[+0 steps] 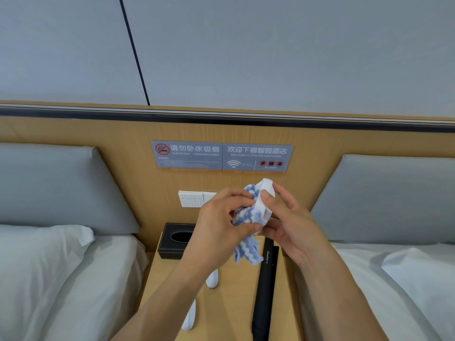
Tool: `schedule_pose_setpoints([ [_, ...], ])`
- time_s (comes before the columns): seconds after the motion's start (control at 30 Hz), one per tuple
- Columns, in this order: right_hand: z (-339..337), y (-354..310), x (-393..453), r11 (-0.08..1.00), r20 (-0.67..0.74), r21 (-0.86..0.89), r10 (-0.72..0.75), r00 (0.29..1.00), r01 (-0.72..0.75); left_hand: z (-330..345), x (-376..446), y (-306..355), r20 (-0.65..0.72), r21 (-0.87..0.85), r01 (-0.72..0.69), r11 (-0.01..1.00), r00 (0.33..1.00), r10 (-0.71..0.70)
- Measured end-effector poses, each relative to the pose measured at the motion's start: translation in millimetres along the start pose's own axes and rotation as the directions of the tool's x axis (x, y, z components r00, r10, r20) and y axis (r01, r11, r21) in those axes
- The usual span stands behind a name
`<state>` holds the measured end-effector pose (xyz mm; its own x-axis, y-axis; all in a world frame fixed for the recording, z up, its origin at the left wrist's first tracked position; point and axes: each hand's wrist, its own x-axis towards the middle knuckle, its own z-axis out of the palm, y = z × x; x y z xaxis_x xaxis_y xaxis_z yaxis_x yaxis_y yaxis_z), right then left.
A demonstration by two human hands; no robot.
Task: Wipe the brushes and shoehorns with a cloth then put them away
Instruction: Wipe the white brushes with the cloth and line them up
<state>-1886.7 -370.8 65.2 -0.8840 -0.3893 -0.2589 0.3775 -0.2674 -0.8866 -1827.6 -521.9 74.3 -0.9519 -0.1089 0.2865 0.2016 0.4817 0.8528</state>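
Note:
Above the wooden nightstand [236, 291], my left hand [219, 217] grips a blue and white striped cloth [246, 244] bunched against a white item [264, 200]. My right hand [290, 222] holds that white item, thumb pressed on its upper part; whether it is a shoehorn or a brush I cannot tell. On the nightstand lie a long black case marked "Shoehorn" [264, 289] and two white handled items [212, 279] [189, 318], partly hidden by my left forearm.
A black tissue box [172, 242] stands at the back left of the nightstand. Beds with white linen and grey headboard cushions flank it on both sides. Wall switches [192, 199] and two grey signs [221, 156] are on the wooden panel behind.

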Motion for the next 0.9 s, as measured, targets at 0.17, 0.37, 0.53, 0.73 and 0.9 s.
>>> schedule_pose_setpoints([
  [0.17, 2.0, -1.5, -0.3, 0.998, 0.019, -0.066, 0.003, 1.000, -0.002, -0.6, 1.1, 4.4, -0.028, -0.024, 0.049, 0.998, 0.998, -0.050],
  [0.37, -4.7, -3.2, 3.1, 0.999, 0.078, -0.044, -0.002, 0.997, 0.005, -9.5, 5.9, 8.3, 0.019, -0.043, 0.058, 0.997, 0.998, -0.057],
  [0.53, -15.6, -1.2, 4.9, 0.999, 0.111, -0.037, 0.034, 0.993, -0.031, -16.8, 4.5, 5.2, 0.074, -0.059, 0.052, 0.997, 0.996, -0.047],
  [0.73, -13.8, -1.1, 4.1, 0.985, 0.071, -0.165, -0.039, 0.997, 0.050, -11.5, -0.7, 4.1, 0.041, -0.092, 0.077, 0.993, 0.996, -0.074],
  [0.9, -6.5, -3.1, 4.2, 0.941, 0.034, -0.273, -0.197, 0.980, 0.198, -12.7, 2.0, 7.5, -0.007, -0.174, 0.123, 0.977, 0.992, -0.126],
])
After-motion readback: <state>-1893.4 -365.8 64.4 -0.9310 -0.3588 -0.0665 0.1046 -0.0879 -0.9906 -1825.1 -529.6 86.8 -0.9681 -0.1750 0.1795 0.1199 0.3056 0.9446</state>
